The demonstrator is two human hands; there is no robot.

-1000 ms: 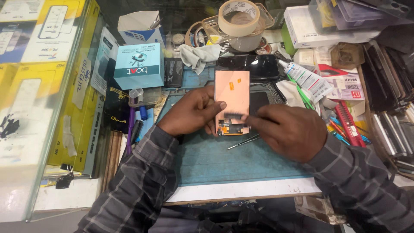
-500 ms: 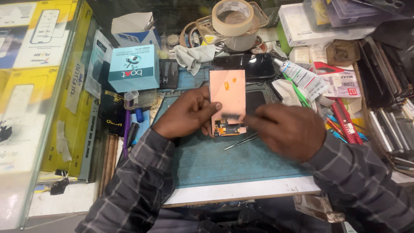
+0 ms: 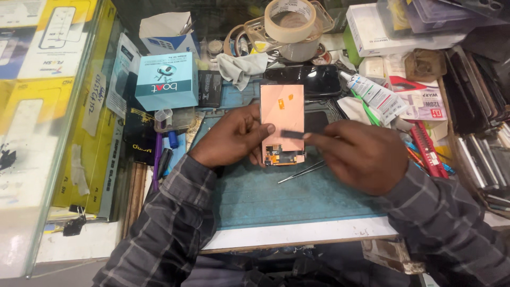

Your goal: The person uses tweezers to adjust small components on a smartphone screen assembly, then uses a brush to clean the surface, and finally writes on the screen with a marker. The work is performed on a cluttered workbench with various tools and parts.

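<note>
Phone display panel: copper-backed, lying back-up on the blue mat between both hands. Left hand pinches its left edge, thumb on top. Right hand grips a thin dark strip across the lower back. Likely light, thin, brittle glass; best held by the edges, clear of the orange flex. Tweezers just below.

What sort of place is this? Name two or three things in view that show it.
Probably a phone repair counter. A copper-backed phone screen panel lies on a blue work mat, with tweezers beside it, a glue tube close by, and boxed phone accessories stacked alongside.
</note>
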